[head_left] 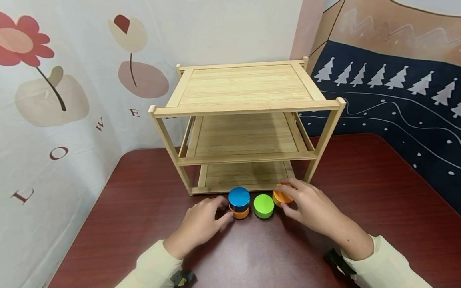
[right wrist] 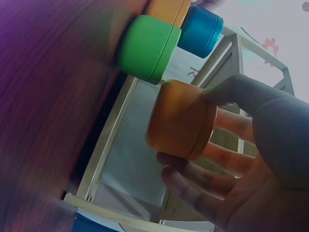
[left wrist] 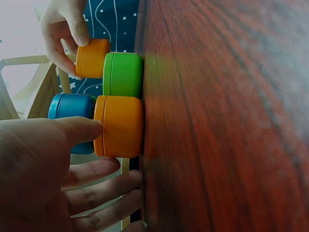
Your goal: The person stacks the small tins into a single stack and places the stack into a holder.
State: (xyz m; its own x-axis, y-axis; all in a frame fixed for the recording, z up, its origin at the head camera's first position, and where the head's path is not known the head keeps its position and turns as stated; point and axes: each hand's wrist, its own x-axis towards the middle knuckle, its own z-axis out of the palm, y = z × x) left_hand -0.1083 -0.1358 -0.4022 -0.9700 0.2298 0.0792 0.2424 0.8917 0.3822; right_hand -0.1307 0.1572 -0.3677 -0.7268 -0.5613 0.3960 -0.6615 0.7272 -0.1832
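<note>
A blue tin point(head_left: 239, 197) sits on top of an orange tin point(head_left: 240, 213), forming a stack before the wooden rack. My left hand point(head_left: 203, 220) is at the stack's left side, its thumb tip over the lower orange tin's lid edge in the left wrist view and its other fingers loosely extended. Just right of the stack stands a green tin point(head_left: 264, 206) on the table. Between thumb and fingers, my right hand point(head_left: 309, 202) pinches another orange tin point(right wrist: 178, 121), raised off the table beside the green one.
A three-tier light wooden rack point(head_left: 248, 108) stands right behind the tins, its front bottom rail close to them. The dark red table point(head_left: 144, 200) extends to both sides. Printed cloths point(head_left: 378, 80) hang behind it. Dark straps show at both wrists.
</note>
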